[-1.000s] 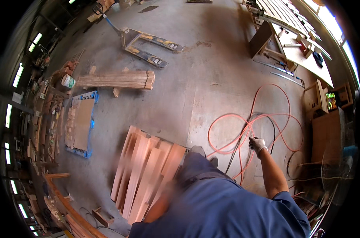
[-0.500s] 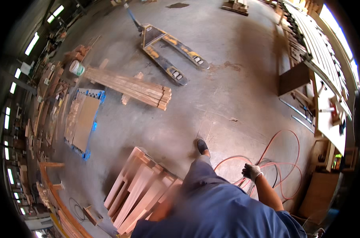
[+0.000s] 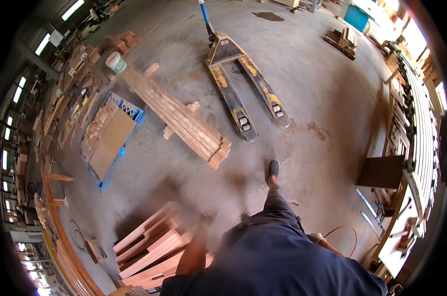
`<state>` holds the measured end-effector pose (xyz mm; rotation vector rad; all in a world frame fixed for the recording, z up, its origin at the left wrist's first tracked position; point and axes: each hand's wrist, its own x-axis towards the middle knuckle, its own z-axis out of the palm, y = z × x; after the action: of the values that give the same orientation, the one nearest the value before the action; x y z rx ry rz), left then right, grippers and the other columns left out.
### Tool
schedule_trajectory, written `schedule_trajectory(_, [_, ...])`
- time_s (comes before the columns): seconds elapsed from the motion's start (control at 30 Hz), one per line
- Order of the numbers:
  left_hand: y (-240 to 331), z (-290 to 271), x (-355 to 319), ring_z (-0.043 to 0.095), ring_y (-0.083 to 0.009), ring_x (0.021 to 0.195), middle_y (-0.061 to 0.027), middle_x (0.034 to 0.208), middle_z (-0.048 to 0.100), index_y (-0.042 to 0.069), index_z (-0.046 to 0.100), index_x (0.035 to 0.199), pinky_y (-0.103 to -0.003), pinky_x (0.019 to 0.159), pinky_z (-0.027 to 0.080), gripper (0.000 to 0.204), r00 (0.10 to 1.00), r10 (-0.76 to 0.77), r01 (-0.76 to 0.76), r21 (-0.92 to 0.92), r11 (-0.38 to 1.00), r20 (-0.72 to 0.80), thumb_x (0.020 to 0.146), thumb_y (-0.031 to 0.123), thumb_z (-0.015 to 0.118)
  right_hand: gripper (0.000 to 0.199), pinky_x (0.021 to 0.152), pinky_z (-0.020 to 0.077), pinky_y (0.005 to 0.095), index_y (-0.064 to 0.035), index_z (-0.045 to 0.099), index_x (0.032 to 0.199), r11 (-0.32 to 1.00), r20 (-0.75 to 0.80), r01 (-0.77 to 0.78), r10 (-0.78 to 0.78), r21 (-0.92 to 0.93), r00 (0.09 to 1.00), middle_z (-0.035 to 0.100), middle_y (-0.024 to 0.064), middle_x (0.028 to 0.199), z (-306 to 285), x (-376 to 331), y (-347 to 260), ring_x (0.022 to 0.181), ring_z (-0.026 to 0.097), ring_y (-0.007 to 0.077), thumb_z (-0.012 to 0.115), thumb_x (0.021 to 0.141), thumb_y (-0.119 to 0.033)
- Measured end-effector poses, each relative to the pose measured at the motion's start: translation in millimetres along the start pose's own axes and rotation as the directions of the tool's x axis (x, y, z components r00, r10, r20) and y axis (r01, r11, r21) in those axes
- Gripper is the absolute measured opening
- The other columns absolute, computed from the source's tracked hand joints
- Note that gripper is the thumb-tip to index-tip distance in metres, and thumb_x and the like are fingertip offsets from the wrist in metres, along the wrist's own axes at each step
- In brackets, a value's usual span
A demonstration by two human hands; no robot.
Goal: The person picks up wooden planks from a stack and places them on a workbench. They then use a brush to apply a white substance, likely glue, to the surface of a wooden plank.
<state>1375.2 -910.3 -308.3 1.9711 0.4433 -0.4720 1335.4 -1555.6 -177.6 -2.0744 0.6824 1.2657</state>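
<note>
The person has walked forward toward the pallet jack [image 3: 243,89], leaving the red hose [image 3: 344,232] behind.

Grey concrete floor [image 3: 327,93], stained. On it: long stacked timber boards [image 3: 176,118], yellow pallet jack [image 3: 245,93], blue plastic pallet [image 3: 116,143], white bucket [image 3: 115,62].

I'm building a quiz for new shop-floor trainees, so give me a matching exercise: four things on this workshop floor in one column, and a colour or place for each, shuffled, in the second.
Things:
1. pallet jack
2. bucket
3. plastic pallet
4. carried boards

Descriptions:
A. blue, under a flat brown sheet
B. pale wood, at the person's left side, by the left arm
C. worn yellow forks, blue handle, at the top of the view
D. white, round, beside the far end of the long stacked timbers

Pairs: 1-C, 2-D, 3-A, 4-B
</note>
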Motion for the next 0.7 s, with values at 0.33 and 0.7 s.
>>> schedule_trajectory(0.33, [95, 65, 10, 0.074, -0.0308, 0.103, -0.0130, 0.109, 0.078, 0.014, 0.078, 0.101, -0.047, 0.085, 0.059, 0.030, 0.957, -0.233, 0.086, 0.594, 0.800, 0.174, 0.103, 0.031, 0.053, 0.036, 0.059, 0.0546, 0.0381, -0.0054, 0.077, 0.095, 0.888, 0.033, -0.261, 0.269, 0.378, 0.963, 0.074, 0.0093, 0.081, -294, 213, -288, 0.066, 0.071, 0.0235, 0.077, 0.096, -0.041])
schedule_trajectory(0.7, [232, 32, 224, 0.073, -0.0309, 0.100, -0.0105, 0.107, 0.078, 0.015, 0.077, 0.106, -0.046, 0.087, 0.058, 0.029, 0.893, -0.437, 0.425, 0.119, 0.898, 0.106, 0.101, 0.037, 0.058, 0.022, 0.066, 0.0545, 0.0346, -0.0003, 0.075, 0.105, 0.786, -0.111, 0.535, -0.529, 0.311, 0.841, 0.072, 0.0046, 0.085, -405, 302, -849, 0.072, 0.067, 0.0173, 0.072, 0.100, -0.021])
